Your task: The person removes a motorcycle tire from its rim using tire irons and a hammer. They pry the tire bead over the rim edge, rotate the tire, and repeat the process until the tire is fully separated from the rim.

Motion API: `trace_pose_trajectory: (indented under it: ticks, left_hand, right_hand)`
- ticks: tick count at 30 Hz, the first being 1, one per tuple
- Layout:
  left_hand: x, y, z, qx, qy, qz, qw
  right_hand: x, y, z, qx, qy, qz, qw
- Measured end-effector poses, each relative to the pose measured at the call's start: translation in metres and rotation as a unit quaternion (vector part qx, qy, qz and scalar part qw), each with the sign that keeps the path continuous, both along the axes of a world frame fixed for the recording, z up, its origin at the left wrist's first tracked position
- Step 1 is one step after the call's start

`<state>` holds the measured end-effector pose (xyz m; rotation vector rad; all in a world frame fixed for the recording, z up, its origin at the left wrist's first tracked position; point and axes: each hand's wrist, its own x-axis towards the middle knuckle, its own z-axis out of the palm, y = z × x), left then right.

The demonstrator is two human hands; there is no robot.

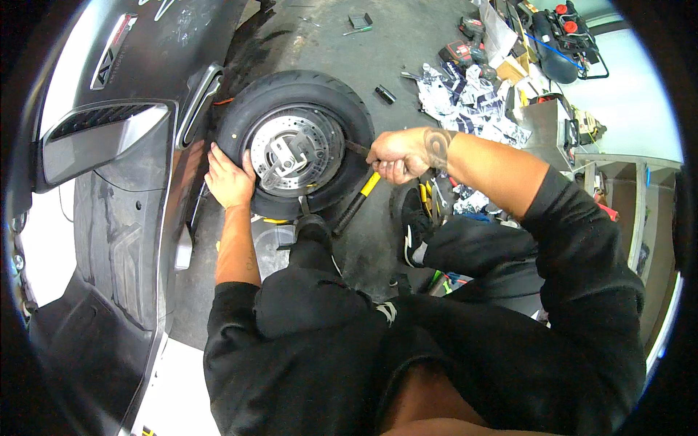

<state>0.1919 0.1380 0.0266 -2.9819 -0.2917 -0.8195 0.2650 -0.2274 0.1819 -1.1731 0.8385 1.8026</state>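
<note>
A: Nearest the body, a knee (313,240) sat against the wheel's lower edge. The left hand (229,178) lay flat and open on the tyre (240,120), gripping nothing, just bracing.

B: And the right hand (396,155)?

A: Closed round a tyre lever (358,149), its tip wedged at the tyre's right edge, beside the brake disc (294,149). A yellow-handled tool (358,200) lay just below it.

B: Risks?

A: The lever could spring out under load and strike the knuckles or gouge the disc. The open palm might slide off the rubber. Beyond, a loose socket (385,94) and crumpled paper (469,102) littered the floor: easy to slip on.
</note>
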Motion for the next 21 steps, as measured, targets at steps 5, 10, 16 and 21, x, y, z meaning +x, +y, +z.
trace_pose_trajectory:
  ticks: [5,10,16,21]
  left_hand:
    - [-0.001,0.001,0.001,-0.009,0.001,-0.005,1.0]
    - [0.001,-0.001,0.004,-0.005,0.005,0.004,1.0]
    - [0.002,-0.007,0.032,-0.07,0.162,0.059,0.982]
    - [0.05,-0.003,0.056,-0.21,0.17,0.056,0.961]
  right_hand:
    - [0.072,0.002,0.019,-0.046,0.051,0.195,0.978]
    - [0.097,0.032,0.041,-0.083,-0.113,0.594,0.792]
    - [-0.019,0.044,0.022,-0.104,-0.481,0.76,0.425]
    - [-0.038,0.05,0.025,-0.177,-0.49,0.743,0.42]
